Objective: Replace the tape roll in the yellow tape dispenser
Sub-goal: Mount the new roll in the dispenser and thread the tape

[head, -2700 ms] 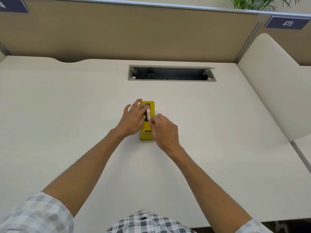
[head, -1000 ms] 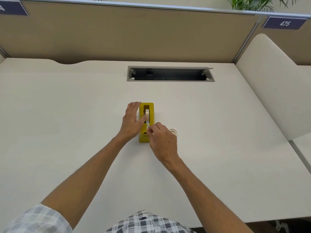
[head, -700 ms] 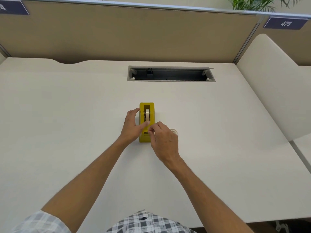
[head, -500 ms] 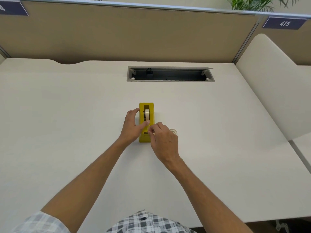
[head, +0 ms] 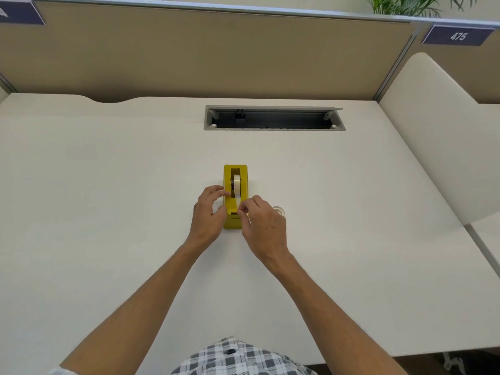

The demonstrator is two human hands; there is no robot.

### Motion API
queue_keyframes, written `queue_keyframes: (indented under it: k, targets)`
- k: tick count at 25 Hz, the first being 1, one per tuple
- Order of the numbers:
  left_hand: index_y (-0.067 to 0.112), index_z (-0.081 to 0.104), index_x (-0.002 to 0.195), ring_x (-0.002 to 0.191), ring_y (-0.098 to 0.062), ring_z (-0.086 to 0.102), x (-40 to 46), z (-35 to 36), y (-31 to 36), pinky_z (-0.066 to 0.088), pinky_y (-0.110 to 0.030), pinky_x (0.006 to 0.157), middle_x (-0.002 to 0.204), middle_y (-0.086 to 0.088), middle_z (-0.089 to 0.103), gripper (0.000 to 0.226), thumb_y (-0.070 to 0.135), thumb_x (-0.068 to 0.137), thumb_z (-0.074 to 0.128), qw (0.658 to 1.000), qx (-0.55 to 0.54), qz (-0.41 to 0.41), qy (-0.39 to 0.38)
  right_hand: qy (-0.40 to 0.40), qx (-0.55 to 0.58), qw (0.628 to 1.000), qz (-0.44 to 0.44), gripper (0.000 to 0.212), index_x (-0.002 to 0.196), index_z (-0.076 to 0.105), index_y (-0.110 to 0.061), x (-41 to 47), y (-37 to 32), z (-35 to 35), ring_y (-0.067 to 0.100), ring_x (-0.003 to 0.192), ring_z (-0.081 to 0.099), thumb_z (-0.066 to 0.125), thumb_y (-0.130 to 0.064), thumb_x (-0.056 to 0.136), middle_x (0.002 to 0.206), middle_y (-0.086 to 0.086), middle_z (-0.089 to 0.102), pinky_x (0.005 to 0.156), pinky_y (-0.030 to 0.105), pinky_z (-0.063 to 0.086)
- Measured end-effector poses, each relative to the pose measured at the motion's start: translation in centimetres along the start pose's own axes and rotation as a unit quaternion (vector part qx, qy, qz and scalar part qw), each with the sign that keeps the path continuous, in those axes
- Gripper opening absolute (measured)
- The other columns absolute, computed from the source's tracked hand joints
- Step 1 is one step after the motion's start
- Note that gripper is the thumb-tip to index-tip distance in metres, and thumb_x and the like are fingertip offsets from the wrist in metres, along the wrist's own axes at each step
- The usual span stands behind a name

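Dispenser: one yellow tape dispenser (head: 234,220).
Rolls: two, tape roll (head: 237,182) mounted, second roll (head: 280,211) half hidden.
Hands: your left hand (head: 207,217) grips dispenser, right hand (head: 266,226) pinches tape end (head: 238,201).

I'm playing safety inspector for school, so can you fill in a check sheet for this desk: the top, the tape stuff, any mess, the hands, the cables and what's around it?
Surface: pale desk, flat and smooth.
Job's things: yellow tape dispenser stands mid-desk; a tape roll sits in it, and its strip runs toward the near end.
Clutter: a small clear ring lies right of the dispenser, partly behind the right hand.
Hands: left hand holds the dispenser's side; right hand pinches the strip's end.
Cables: a dark plug in the open desk hatch; no loose cable seen.
Surroundings: tan partition, sign 475, plant leaves, white side panel.
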State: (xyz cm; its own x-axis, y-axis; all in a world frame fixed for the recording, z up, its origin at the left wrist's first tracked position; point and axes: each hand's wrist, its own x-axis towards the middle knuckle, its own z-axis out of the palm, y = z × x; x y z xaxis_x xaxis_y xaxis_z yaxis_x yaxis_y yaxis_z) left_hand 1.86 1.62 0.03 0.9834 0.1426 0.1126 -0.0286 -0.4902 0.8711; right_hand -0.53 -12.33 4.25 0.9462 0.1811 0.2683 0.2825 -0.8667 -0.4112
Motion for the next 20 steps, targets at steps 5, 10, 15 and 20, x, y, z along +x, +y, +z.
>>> queue_keyframes:
  k: [5,10,15,20]
  targets:
    - [0.018,0.065,0.117,0.122,-0.008,0.045,-0.9,-0.1,-0.6,0.037,-0.023,0.099,0.134,0.002,0.051,0.034,0.001,0.092,0.05,0.999,0.024,0.021,-0.021,-0.013,-0.013,1.0,-0.002,0.016,0.099,0.066,-0.015,0.1,-0.1,0.0,0.017,0.076,0.06,0.052,-0.024,0.099,0.093,0.0,0.066,0.058,0.03,0.051]
    - [0.015,0.062,0.122,0.126,-0.015,0.047,-0.4,-0.4,-0.2,0.04,-0.037,0.108,0.133,-0.003,0.054,0.029,0.01,0.095,0.053,0.999,0.034,0.028,-0.006,-0.013,-0.033,0.999,-0.016,0.016,0.097,0.065,-0.015,0.3,-0.3,-0.3,0.017,0.074,0.059,0.052,-0.023,0.098,0.092,0.0,0.065,0.055,0.027,0.043]
    - [0.014,0.043,0.142,0.141,-0.019,0.029,1.5,-0.6,0.7,0.028,-0.037,0.113,0.149,-0.005,0.039,0.053,0.017,0.091,0.06,0.995,0.081,0.033,-0.044,0.001,-0.03,0.999,-0.02,0.014,0.094,0.065,-0.014,1.0,-0.3,-0.9,0.017,0.073,0.06,0.054,-0.022,0.097,0.089,0.0,0.065,0.053,0.026,0.043]
    - [0.02,0.017,0.152,0.148,-0.016,-0.003,3.2,-0.2,0.5,0.016,-0.05,0.115,0.162,0.001,0.009,0.069,0.033,0.095,0.054,0.977,0.174,0.039,-0.119,0.012,-0.026,0.999,-0.023,0.013,0.092,0.066,-0.012,0.9,-0.5,-0.9,0.018,0.07,0.06,0.056,-0.02,0.095,0.086,0.002,0.066,0.053,0.024,0.034]
